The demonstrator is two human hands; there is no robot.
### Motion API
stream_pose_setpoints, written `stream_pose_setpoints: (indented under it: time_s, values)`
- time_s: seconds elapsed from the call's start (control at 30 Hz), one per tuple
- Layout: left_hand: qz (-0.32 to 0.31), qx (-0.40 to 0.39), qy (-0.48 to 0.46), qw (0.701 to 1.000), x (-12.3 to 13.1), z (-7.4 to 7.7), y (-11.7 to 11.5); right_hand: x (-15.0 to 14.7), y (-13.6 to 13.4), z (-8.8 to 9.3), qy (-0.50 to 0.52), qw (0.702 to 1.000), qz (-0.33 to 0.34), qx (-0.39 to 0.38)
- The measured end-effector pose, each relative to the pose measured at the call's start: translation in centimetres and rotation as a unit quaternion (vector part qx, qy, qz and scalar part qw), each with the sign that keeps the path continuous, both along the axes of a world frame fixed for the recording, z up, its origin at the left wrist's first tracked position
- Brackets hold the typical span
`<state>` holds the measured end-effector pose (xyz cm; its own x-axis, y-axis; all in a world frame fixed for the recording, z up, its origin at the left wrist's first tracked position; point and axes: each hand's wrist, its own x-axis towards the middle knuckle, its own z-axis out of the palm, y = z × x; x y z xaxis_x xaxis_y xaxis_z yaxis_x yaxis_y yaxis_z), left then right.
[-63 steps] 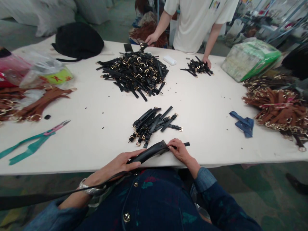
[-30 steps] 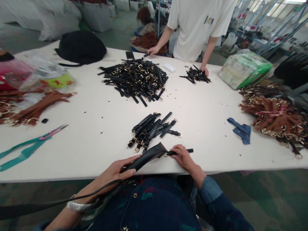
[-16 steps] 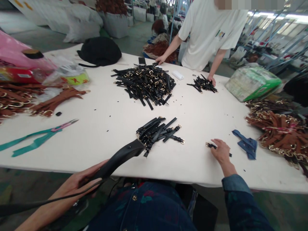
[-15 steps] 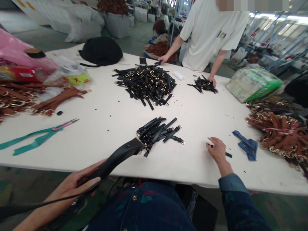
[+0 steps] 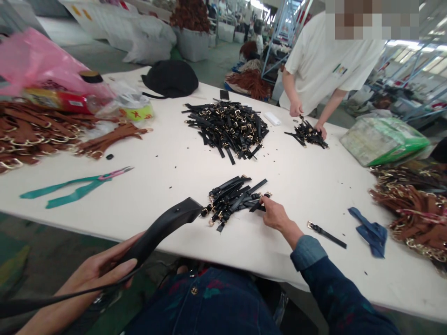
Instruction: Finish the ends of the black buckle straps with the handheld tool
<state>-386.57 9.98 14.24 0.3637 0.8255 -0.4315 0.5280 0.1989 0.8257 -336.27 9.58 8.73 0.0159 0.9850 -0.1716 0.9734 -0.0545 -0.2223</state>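
Observation:
My left hand [image 5: 104, 270] is closed round a wide black belt piece [image 5: 164, 228] whose far end rests on the white table [image 5: 167, 158] at its near edge; a thin black strap trails from it to the lower left. My right hand [image 5: 274, 215] reaches into the small pile of black buckled straps [image 5: 233, 200] and pinches one strap at the pile's right side. A single black strap with a gold buckle [image 5: 326, 234] lies alone on the table to the right of that hand.
A large heap of black straps [image 5: 226, 128] lies mid-table. A person in a white shirt [image 5: 324, 70] works a small pile [image 5: 307, 136] at the far side. Brown straps [image 5: 415, 209] right, more brown straps [image 5: 42, 135] left, teal scissors [image 5: 75, 188], blue scrap [image 5: 372, 230], green bag [image 5: 382, 139].
My right hand left the single strap on the table at the right and moved left to the small pile. The left hand drew the belt piece back toward me. The view shifted.

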Motion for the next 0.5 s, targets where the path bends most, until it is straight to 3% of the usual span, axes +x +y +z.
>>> stream_pose_setpoints:
  time_s: [0.13, 0.5]
  values:
    - [0.051, -0.079, -0.033, 0.995, -0.3, -0.4, -0.3, 0.1, 1.6, 0.8, -0.059, 0.996, 0.059, -0.022]
    - [0.019, -0.019, -0.024, 0.999, 0.3, 0.4, 0.2, -0.7, 5.3, 0.1, -0.075, 0.994, 0.075, 0.034]
